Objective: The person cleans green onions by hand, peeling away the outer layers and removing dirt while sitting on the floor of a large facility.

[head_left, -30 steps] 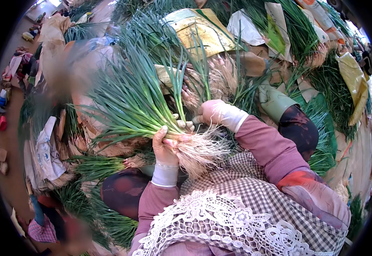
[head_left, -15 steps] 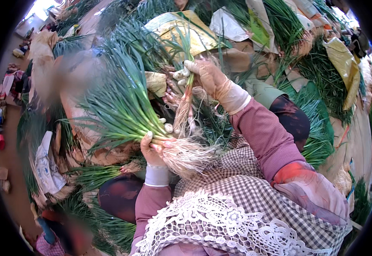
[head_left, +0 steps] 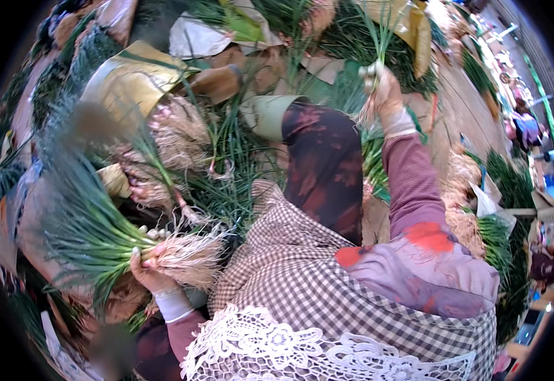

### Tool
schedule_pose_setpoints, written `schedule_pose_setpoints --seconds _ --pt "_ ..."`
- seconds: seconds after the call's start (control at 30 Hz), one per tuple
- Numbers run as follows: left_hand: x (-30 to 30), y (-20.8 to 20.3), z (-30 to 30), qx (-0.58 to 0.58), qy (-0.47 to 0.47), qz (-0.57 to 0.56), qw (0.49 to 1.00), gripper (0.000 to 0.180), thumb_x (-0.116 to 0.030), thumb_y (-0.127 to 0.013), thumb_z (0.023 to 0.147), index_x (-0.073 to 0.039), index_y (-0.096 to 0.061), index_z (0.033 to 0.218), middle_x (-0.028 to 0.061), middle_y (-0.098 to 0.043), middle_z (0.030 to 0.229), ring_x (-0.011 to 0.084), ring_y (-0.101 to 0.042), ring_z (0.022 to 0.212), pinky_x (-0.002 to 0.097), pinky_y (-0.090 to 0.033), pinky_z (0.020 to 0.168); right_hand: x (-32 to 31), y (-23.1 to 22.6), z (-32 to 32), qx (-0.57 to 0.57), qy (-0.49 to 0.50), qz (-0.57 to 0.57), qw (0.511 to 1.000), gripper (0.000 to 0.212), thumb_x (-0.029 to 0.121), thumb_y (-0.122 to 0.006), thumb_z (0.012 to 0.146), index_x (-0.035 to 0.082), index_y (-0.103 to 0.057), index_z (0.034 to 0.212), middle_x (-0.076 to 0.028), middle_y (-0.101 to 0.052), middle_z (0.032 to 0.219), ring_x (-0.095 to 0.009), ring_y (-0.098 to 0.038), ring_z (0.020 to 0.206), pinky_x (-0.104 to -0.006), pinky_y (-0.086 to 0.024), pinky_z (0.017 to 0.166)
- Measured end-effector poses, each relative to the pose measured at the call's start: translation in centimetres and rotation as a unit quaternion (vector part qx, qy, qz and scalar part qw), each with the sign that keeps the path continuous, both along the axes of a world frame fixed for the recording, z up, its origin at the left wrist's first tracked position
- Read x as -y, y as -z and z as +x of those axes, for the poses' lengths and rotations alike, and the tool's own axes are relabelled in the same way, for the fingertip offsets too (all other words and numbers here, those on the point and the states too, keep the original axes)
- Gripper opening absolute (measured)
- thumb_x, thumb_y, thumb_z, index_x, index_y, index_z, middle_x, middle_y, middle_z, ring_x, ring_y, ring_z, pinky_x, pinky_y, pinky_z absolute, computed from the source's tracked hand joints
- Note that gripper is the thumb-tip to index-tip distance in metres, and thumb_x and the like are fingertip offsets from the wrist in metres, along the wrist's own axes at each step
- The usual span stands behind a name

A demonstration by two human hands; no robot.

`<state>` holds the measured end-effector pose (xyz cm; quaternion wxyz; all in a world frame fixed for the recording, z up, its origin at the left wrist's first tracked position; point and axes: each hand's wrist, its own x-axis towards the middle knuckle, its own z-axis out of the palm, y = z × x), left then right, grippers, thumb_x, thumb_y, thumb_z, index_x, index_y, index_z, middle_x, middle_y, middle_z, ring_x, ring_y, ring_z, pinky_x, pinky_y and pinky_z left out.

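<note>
A thick bunch of spring onions (head_left: 108,232) lies in my left hand (head_left: 153,273), its fingers wrapped round the stems near the bulbs. The green leaves fan out to the left and the pale roots hang to the right. Farther right, my right hand (head_left: 383,92) is raised with its arm stretched out, closed round a few upright spring onions (head_left: 381,41). Their leaves point up and their roots hang below the fist. Pale tips show on the fingers of both hands. Beneath the right forearm lies a pile of spring onions (head_left: 373,155).
Root-ended onion bundles (head_left: 178,133) lie ahead, beside a yellow sack (head_left: 131,82). My bent knee (head_left: 321,165) in dark patterned cloth rises in the middle. A white sheet (head_left: 200,38) and more greens lie farther off. Several people (head_left: 524,127) are at the far right.
My right hand has swung away to the right with its few spring onions. The view has turned to the right. My left hand still grips the thick bunch.
</note>
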<state>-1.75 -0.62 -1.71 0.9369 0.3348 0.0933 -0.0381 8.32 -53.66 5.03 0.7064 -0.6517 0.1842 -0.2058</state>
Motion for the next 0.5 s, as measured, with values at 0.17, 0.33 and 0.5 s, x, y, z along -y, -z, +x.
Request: schedule_pose_setpoints --seconds 0.17,0.33,0.5 --pt "-0.3 0.0 0.2 0.023 0.049 -0.069 0.996 0.05 -0.027 -0.043 0.081 0.002 -0.036 0.12 0.0135 -0.052 0.1 0.0216 -0.051 0.086 0.0408 -0.038 0.085 5.3 7.8 -6.3 -0.582 0.02 -0.466 0.666 0.057 0.044 -0.046 0.079 -0.002 -0.047 0.113 -0.021 -0.05 0.111 -0.03 -0.046 0.107 -0.0344 -0.033 0.092" --pt "0.1 -0.7 0.1 0.032 0.051 -0.057 0.997 0.053 -0.03 -0.041 0.08 0.002 -0.034 0.121 0.0137 -0.051 0.098 0.0242 -0.051 0.089 0.0416 -0.039 0.085 -1.2 2.0 0.4 -0.253 -0.053 -0.489 0.833 0.037 0.034 -0.05 0.08 0.0 -0.055 0.093 -0.019 -0.057 0.091 -0.028 -0.054 0.085 -0.0317 -0.042 0.075" --pt "2.4 -3.2 0.6 -0.012 -0.068 0.036 0.997 0.055 -0.033 -0.044 0.074 0.006 -0.041 0.113 0.0149 -0.052 0.088 0.0253 -0.05 0.082 0.0401 -0.04 0.079 -18.6 2.8 5.5 0.005 -0.433 -0.246 0.867 0.02 0.022 -0.045 0.086 0.008 -0.056 0.094 -0.002 -0.057 0.084 -0.008 -0.053 0.073 -0.0237 -0.043 0.061"
